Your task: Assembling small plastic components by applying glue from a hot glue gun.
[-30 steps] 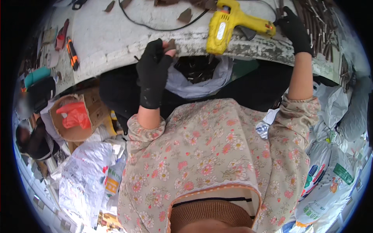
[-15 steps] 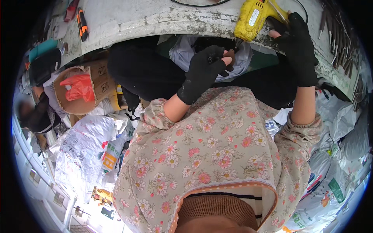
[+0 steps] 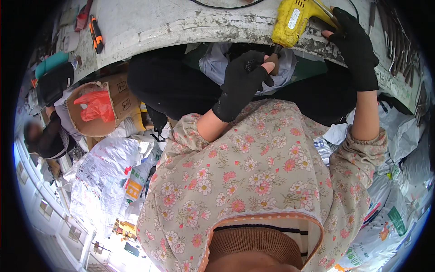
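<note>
Yellow drill [image 3: 297, 18] in right hand [image 3: 355, 47]

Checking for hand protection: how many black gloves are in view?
2. One on the left hand, low over the lap by the yellow drill's tip; one on the right hand, at the drill's handle on the bench edge.

Head view: looks steeply down from above the person's chest, very near the floral smock [image 3: 267, 181].
Facing: toward the table [image 3: 181, 22], which curves across the top edge, beyond the smock.
Lens: fisheye, dark rounded rim.
Shared: a single view, no overlap.
</note>
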Tool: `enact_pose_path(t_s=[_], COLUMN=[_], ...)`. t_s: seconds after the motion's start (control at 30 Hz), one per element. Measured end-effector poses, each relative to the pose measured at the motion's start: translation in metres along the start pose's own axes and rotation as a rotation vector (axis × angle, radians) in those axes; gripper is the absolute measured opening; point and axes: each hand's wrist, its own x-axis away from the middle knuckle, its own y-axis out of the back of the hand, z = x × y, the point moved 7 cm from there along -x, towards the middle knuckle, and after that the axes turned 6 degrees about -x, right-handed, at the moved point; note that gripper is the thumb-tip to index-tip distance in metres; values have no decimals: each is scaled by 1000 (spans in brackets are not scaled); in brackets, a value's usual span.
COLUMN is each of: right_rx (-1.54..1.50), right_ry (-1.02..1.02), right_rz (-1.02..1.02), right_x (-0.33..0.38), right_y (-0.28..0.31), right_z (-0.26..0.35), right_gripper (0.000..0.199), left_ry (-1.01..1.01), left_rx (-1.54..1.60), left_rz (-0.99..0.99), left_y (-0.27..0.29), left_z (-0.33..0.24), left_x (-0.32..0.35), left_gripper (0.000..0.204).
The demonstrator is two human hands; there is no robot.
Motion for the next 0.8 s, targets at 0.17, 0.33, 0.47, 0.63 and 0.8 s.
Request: enact_pose_path(t_s=[0.17,0.33,0.47,0.63,0.8], right_rx=[118,-270,-548,-610,-548], right_ry=[-51,199,100,4,68], right_rz=[-6,-19,257,356,411], right_x=[2,45,92,104,101], right_y=[-4,-5,-8,-1,5], right_z=[6,66,101,115,127], right_gripper=[57,48,41,35,35], left_ry=[-21,164,279,383,341], left_rx=[-74,251,663,711,655], left_rz=[-63,-102,-101,-49,-1], left_y=[4,11,3,-7,-8], left_z=[-5,0,6,7,0], left_x=[4,11,6,11,14], left_gripper=[22,26,31,31,30])
